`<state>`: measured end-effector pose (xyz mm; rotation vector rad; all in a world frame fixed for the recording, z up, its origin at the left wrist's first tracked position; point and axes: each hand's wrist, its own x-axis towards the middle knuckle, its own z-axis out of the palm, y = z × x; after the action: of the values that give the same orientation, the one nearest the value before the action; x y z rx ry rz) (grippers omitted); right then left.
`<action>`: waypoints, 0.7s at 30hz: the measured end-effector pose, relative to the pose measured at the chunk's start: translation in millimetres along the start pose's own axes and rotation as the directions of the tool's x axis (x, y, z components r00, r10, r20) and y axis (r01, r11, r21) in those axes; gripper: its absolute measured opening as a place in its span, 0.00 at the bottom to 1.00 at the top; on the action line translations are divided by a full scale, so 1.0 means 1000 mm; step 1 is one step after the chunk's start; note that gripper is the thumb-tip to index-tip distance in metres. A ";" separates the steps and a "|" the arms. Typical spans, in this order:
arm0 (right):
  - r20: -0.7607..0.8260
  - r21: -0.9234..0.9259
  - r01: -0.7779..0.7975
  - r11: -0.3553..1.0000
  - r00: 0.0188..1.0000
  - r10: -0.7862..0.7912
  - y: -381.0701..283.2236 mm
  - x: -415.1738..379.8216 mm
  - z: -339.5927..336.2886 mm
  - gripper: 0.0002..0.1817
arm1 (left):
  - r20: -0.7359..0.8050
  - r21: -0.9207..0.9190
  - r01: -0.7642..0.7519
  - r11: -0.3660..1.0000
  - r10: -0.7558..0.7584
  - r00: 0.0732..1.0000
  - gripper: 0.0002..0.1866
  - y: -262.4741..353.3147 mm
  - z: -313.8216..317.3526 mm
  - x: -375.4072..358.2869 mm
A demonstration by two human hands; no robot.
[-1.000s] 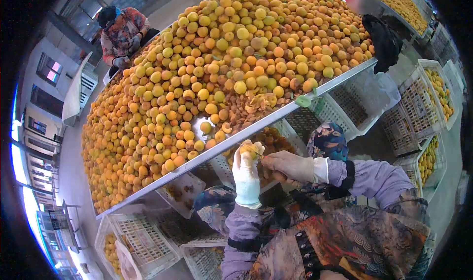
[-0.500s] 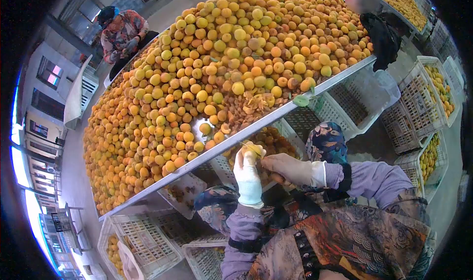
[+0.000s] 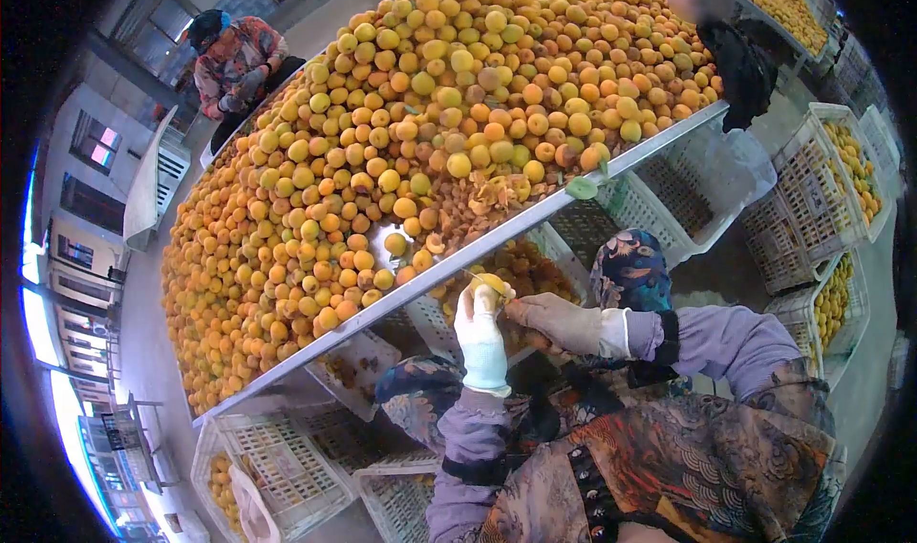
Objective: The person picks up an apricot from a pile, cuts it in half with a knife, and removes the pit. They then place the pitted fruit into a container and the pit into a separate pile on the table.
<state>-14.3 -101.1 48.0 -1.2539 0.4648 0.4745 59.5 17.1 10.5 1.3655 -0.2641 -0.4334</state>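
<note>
My left hand (image 3: 479, 338), in a white glove, is closed round a yellow-orange apricot (image 3: 492, 283) just in front of the table's metal edge (image 3: 449, 264). A thin strip sticks out at the fruit's upper left. My right hand (image 3: 565, 321), in a beige glove, is closed close beside the fruit on its right; what its fingers hold is too small to make out. Below and behind the hands is a crate of opened fruit (image 3: 523, 277). A heap of whole apricots (image 3: 382, 161) covers the table.
Torn fruit pieces (image 3: 497, 191) lie near the table edge, by a green leaf (image 3: 582, 189). White crates (image 3: 287, 467) stand at the lower left, and stacked crates (image 3: 802, 194) at the right. A person (image 3: 234, 65) sits at the far left side; another (image 3: 740, 70) is at the upper right.
Both hands stay nearly in place, with the apricot turned slightly and more of it showing in my left hand. The view has shifted a little.
</note>
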 end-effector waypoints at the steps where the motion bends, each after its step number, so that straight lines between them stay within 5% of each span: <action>1: -0.045 -0.038 0.068 0.997 0.997 -0.070 0.009 0.006 0.002 0.21 | 0.039 -0.113 0.098 0.989 -0.095 0.995 0.26 -0.002 -0.002 0.000; 6: -0.119 -0.114 0.233 0.966 0.962 -0.246 0.021 0.006 0.007 0.22 | 0.106 -0.281 0.327 0.902 -0.309 0.945 0.27 0.001 -0.004 -0.005; 8: 0.059 0.078 0.013 0.997 0.998 -0.017 0.016 0.004 0.000 0.22 | 0.091 -0.416 0.443 0.794 -0.449 0.889 0.29 0.000 -0.003 -0.003; 12: 0.152 0.193 -0.143 0.971 0.982 0.114 0.016 0.006 -0.003 0.21 | 0.079 -0.457 0.454 0.765 -0.474 0.877 0.29 0.004 0.003 -0.004; 14: -0.051 -0.069 0.230 0.971 0.971 -0.233 0.041 0.026 -0.003 0.19 | 0.073 -0.402 0.331 0.854 -0.331 0.941 0.26 -0.005 -0.001 -0.002; 16: -0.084 -0.079 0.242 0.967 0.965 -0.249 0.021 -0.003 0.004 0.18 | -0.008 -0.579 0.220 0.785 -0.276 0.961 0.23 -0.021 -0.018 0.012; 18: -0.120 -0.093 0.253 0.963 0.957 -0.263 0.003 -0.018 0.002 0.18 | -0.101 -0.354 0.064 0.933 -0.107 0.989 0.20 -0.005 -0.019 0.004; 20: -0.292 0.089 0.198 0.976 0.942 -0.164 -0.014 -0.018 -0.011 0.17 | -0.071 -0.138 -0.122 0.983 0.113 0.991 0.20 -0.020 -0.021 0.004; 21: -0.341 0.092 0.254 0.963 0.916 -0.209 -0.017 -0.012 -0.013 0.18 | -0.059 -0.138 -0.120 0.983 0.113 0.992 0.20 -0.013 -0.015 0.002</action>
<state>-15.0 -118.5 64.8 -1.2424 0.6099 0.0276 65.4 27.4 -4.9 1.2139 -0.2656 -0.3133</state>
